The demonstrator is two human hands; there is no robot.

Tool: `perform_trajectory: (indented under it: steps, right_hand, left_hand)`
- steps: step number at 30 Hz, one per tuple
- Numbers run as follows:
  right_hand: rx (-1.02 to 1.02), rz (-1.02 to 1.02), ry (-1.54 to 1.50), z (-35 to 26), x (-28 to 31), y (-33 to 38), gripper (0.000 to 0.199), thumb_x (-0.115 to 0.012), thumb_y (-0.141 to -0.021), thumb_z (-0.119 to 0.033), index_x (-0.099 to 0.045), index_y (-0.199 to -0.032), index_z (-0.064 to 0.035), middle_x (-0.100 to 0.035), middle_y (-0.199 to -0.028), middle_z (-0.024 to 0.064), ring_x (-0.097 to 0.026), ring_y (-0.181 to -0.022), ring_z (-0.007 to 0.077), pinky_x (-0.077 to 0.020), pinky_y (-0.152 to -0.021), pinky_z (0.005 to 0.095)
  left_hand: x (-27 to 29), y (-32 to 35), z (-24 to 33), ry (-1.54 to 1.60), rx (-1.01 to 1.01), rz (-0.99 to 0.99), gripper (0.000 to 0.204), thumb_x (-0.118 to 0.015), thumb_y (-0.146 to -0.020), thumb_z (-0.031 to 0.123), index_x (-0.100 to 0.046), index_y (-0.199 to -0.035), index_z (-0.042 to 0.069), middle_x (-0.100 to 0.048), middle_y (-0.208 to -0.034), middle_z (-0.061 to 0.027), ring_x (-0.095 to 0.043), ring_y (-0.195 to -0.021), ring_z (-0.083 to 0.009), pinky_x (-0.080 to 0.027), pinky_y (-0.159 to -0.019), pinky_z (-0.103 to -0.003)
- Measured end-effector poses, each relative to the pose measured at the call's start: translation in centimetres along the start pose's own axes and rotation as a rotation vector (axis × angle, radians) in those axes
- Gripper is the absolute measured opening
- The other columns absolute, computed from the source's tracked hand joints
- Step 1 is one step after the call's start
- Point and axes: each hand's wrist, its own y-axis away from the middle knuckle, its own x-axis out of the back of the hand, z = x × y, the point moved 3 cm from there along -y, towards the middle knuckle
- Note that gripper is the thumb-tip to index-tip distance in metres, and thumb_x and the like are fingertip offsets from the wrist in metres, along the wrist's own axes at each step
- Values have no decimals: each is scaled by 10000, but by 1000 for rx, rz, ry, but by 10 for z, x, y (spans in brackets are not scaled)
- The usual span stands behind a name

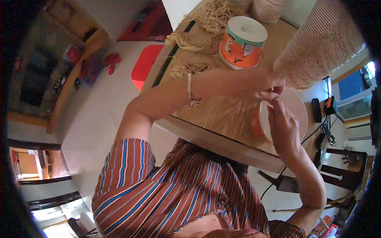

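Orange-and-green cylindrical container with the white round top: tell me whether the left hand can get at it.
Probably yes: the left hand is close to the orange-and-green container with nothing visible between them, though it is presently up against the right hand.

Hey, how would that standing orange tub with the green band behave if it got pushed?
The orange tub would probably slide under a low push, since it stands squarely on its end. Knocked over, it would likely roll, given its round wall.

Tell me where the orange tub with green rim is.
In the head view, upper right of centre, the tub stands on the wooden table, beyond the left forearm and left of the large ribbed cylinder.
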Motion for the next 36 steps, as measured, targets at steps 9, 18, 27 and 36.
perform_trajectory:
  steps: [9,18,27,36]
  right_hand:
    - [351,-59,725,-15,-7,-3,484,-611,-754,-159,-500,-1197,1,-568,-954,110,-592,-841,238,-536,-653,362]
    - [358,-105,835,-16,-12,-7,336,-590,-745,-85,-534,-1066,-3,-573,-969,113,-613,-823,233,-530,-622,369]
    - [-191,-170,-46,33,-3,-27,223,-595,-839,-179,-547,-682,-28,-521,-551,54,-502,-454,154,-397,-441,306]
    - [-774,-457,-1161,37,-6,-15,206,-534,-920,-247,-559,-782,-95,-402,-564,-63,-321,-417,43,-222,-372,225]
  left_hand:
    - [7,-14,-5,57,-56,-114,224,-562,-903,221,-552,-972,8,-627,-832,-121,-613,-765,-251,-476,-698,-366]
    - [2,-22,-8,-61,-127,-141,228,-562,-916,251,-580,-968,30,-638,-842,-118,-632,-793,-241,-489,-711,-356]
    - [-8,5,-15,65,-143,300,153,-603,-874,120,-590,-1003,39,-609,-911,-105,-611,-828,-233,-491,-729,-353]
    - [-39,54,20,-490,-431,572,247,-694,-733,98,-612,-967,98,-579,-879,-83,-601,-827,-264,-506,-705,-363]
